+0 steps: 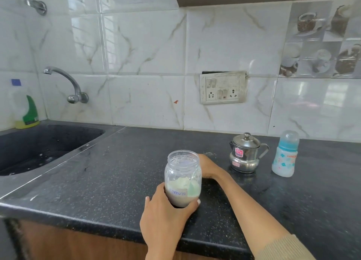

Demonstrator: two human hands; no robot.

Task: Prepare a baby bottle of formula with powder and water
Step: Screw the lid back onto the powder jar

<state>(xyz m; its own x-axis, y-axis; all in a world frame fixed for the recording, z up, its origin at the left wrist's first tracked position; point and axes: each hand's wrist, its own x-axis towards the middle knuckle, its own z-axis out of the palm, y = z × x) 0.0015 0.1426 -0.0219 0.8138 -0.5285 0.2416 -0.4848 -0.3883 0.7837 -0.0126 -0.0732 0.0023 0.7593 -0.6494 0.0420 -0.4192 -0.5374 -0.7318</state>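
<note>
Left hand (166,216) gripping open formula jar (182,178), right hand (205,165) behind it, capped baby bottle (285,155) apart

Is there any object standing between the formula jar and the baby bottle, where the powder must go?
Yes. The steel pot stands on the counter roughly between the formula jar, gripped by the left hand, and the baby bottle at far right. The right forearm also crosses there.

Two bare forearms of one person, seen from above. Left hand (166,216): no rings, watch or bracelet visible; a short, pale nail on one fingertip. Right hand (205,165): mostly hidden, wrist unadorned. Right forearm bare up to a beige, finely ribbed knit sleeve (283,249) whose cuff ends below the elbow. Left forearm shows no sleeve within the view.
</note>
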